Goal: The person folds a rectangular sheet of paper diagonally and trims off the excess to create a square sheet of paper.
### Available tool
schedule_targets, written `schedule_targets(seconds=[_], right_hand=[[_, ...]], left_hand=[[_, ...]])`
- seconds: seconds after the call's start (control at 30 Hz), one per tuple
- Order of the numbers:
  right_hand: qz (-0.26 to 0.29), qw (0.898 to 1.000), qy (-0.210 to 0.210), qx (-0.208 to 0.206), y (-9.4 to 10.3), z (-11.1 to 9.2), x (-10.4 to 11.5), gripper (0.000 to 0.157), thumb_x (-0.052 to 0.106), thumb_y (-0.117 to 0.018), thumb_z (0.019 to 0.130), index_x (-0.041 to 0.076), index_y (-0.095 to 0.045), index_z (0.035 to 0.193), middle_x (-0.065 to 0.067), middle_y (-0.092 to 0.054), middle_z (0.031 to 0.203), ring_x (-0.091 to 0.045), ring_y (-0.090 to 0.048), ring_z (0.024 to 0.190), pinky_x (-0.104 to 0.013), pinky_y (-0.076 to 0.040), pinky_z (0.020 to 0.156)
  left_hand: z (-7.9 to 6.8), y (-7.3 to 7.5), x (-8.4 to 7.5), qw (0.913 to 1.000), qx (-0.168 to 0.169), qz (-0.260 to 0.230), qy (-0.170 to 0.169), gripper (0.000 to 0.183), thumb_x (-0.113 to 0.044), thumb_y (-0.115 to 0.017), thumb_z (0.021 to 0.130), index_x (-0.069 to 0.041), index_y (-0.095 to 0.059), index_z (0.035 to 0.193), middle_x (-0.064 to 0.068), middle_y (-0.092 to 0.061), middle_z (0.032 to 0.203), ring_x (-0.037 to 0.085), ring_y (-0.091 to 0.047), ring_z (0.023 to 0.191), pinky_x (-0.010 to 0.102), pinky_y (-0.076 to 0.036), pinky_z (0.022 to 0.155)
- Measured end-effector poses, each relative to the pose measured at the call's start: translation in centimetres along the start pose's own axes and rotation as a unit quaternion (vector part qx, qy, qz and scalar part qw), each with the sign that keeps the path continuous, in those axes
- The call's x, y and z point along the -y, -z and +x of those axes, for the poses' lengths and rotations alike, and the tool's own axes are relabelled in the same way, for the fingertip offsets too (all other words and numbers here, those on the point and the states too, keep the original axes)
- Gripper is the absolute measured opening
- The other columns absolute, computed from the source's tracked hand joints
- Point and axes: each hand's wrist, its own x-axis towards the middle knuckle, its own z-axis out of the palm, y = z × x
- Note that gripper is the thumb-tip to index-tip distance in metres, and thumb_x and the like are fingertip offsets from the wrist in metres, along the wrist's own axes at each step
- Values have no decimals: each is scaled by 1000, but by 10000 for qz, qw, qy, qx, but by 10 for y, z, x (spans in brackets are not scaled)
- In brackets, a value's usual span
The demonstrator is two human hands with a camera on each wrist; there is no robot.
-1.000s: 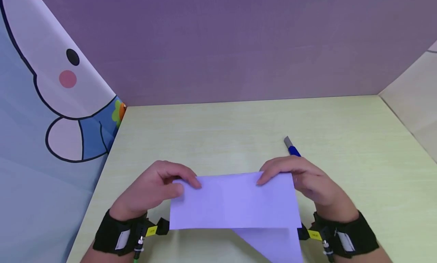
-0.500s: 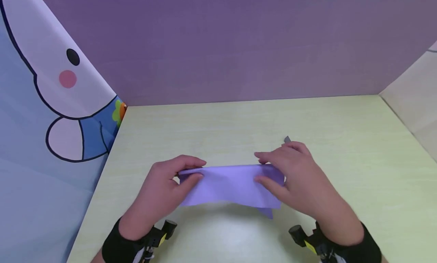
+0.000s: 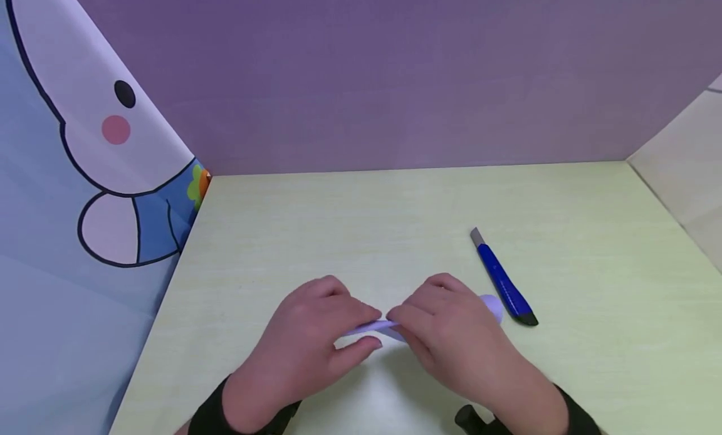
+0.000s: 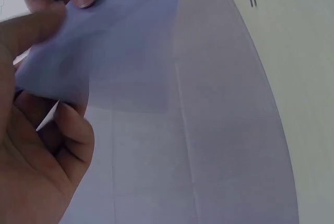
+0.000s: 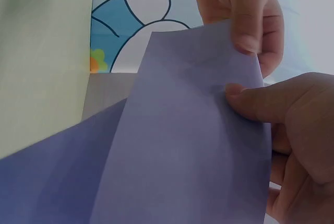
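A folded sheet of purple paper stretches between my two hands, seen nearly edge-on in the head view. In the right wrist view its broad flat face shows, with a darker flap angling out from behind. My left hand pinches one end, thumb on the near face and fingers behind. My right hand grips the sheet close by, its thumb lying on the paper. Both hands hide much of the sheet in the head view; a curved bit of it shows beyond the right hand.
A blue tool with a grey tip and black end lies on the pale table, just beyond my right hand. Behind rises a purple backdrop; a cartoon-printed cloth hangs at the left and a white panel at the right.
The paper has turned from showing its broad face to nearly edge-on. Both hands have come close together over the middle, and the blue tool is now uncovered.
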Motion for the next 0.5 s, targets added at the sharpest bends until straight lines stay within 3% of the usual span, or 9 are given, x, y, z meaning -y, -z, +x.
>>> schedule_targets(seconds=[0.1, 0.17, 0.33, 0.5], right_hand=[[55, 9999, 74, -57, -2, 0, 1, 20, 7, -82, 72, 15, -70, 86, 8, -66, 75, -9, -61, 70, -36, -51, 79], [83, 10000, 8, -6, -1, 0, 2, 14, 14, -81, 76, 15, -71, 86, 9, -67, 75, -7, -61, 69, -35, -51, 80], [173, 9996, -190, 89, 0, 0, 2, 10, 26, -74, 86, 17, -73, 86, 10, -67, 74, -6, -59, 68, -33, -50, 81], [211, 9996, -139, -97, -2, 1, 2, 7, 21, -77, 82, 16, -72, 82, 10, -66, 71, -6, -58, 66, -32, -50, 79]], left_hand=[[2, -4, 1, 9994, -201, -71, -267, 10, -23, -78, 82, -17, -75, 90, -12, -70, 84, 13, -56, 83, 27, -48, 78], [3, -5, 2, 9987, -357, -100, -342, 5, -17, -77, 82, -17, -75, 86, -11, -70, 81, 13, -57, 82, 27, -48, 78], [3, -5, 2, 9980, -563, -199, -205, 6, -9, -75, 81, -15, -76, 82, -10, -70, 76, 13, -58, 76, 26, -49, 75], [4, -6, 0, 9965, -737, -218, -329, 8, -15, -80, 78, -15, -76, 85, -11, -69, 75, 12, -56, 74, 26, -48, 71]])
